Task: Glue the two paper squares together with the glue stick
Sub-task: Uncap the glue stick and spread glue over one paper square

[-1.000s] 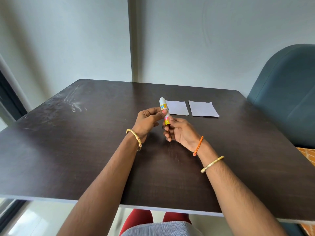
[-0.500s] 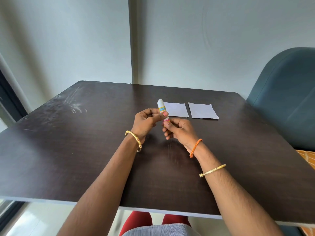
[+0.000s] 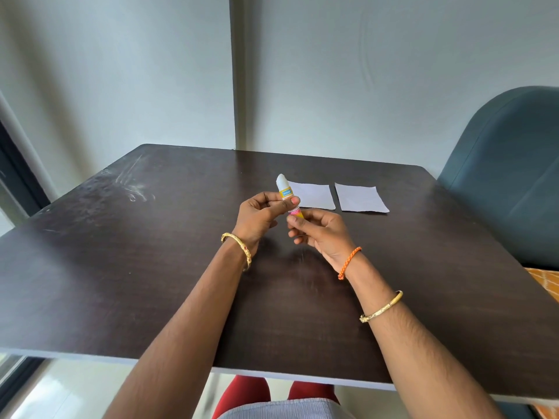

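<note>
Head view: both hands hold the glue stick [image 3: 287, 195] above the middle of the table [image 3: 121, 267], clear of the dark top. The stick stands nearly upright, tilted a little so that its white capped end leans toward the far left and its yellow and pink lower end points down toward the person.

The left hand [image 3: 260, 216] is curled around the upper half of the stick, thumb pressed across the label just below the white cap, the other fingers folded behind it. The right hand [image 3: 320, 234] pinches the bottom end between thumb and fingertips, palm turned up and left. The two hands almost touch at the stick. The white cap sits on the stick.

Two paper squares [image 3: 311, 195] lie flat on the table beyond the hands, toward the far right corner. They lie side by side with a narrow strip of dark top between them, not touching. The nearer-left square is partly hidden behind the stick and the left thumb; the right square [image 3: 360, 197] shows whole.

A gold bangle [image 3: 239, 246] circles the left wrist. The right wrist carries an orange cord [image 3: 349, 263], and a second gold bangle [image 3: 382, 306] sits lower on that forearm. A blue-green chair [image 3: 508, 176] stands at the right edge of the table.
</note>
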